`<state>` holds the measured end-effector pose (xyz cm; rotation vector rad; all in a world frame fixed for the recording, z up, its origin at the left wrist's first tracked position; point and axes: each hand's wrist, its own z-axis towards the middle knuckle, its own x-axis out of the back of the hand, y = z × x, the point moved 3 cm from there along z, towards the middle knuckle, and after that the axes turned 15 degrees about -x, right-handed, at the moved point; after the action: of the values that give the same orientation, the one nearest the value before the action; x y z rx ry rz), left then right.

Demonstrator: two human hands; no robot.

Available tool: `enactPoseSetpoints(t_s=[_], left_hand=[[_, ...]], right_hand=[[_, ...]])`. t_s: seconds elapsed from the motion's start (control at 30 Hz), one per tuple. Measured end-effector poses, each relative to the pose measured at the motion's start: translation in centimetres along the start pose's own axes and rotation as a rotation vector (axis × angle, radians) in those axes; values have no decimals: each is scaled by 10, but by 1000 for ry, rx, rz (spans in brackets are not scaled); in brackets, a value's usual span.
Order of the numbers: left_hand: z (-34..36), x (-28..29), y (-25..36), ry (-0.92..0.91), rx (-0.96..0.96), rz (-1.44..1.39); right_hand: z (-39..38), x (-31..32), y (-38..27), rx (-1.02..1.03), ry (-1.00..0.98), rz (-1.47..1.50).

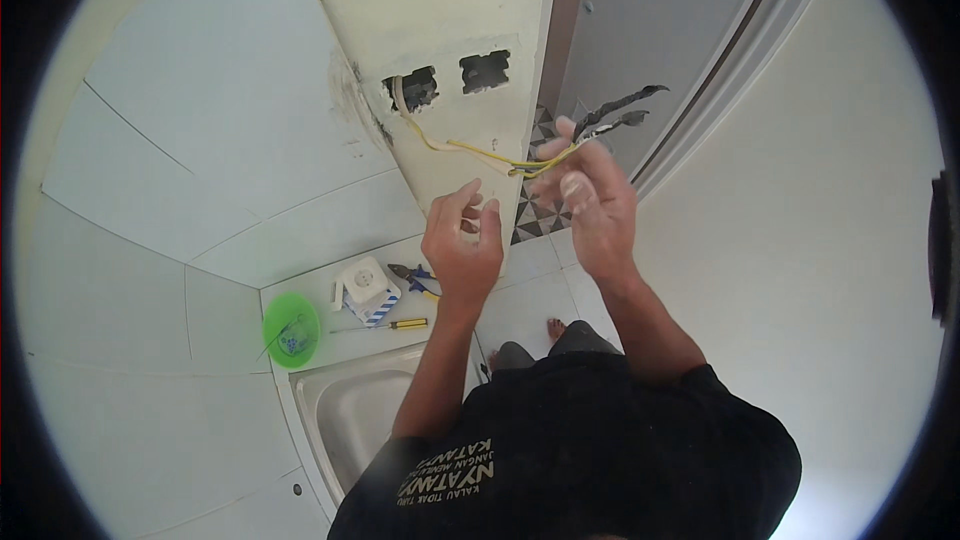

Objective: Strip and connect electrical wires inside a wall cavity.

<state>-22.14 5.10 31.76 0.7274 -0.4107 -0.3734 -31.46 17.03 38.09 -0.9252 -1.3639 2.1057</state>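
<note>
Yellow and pale electrical wires come out of the left of two rectangular wall cutouts and stretch to the right. Their far ends are wrapped in frayed black tape. My right hand is raised at these ends, its fingers curled loosely around the wires and its thumb in front. Below the wires, my left hand hangs in the air with fingers half bent and thumb apart, holding nothing. Both hands have whitish dust on the fingertips.
A steel sink lies at lower left. On the counter are a green bowl with small items, a white wall socket, a yellow-handled screwdriver and blue-handled pliers. A grey door stands beyond the wall's edge.
</note>
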Motion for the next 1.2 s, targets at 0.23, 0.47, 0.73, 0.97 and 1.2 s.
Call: enactPoseSetpoints(t_s=[0.23, 0.47, 0.73, 0.97, 1.2], left_hand=[[39, 27, 59, 160, -606, 114], [28, 16, 34, -5, -563, -83], [35, 29, 26, -59, -390, -124], [15, -3, -45, 207, 644, -1189], [20, -40, -1, 72, 486, -1652]], right_hand=[[11, -3, 4, -23, -186, 37], [-1, 6, 30, -36, -183, 80], [-16, 24, 51, -39, -131, 61], [-13, 24, 54, -96, -124, 174], [-12, 22, 38, -218, -14, 105]])
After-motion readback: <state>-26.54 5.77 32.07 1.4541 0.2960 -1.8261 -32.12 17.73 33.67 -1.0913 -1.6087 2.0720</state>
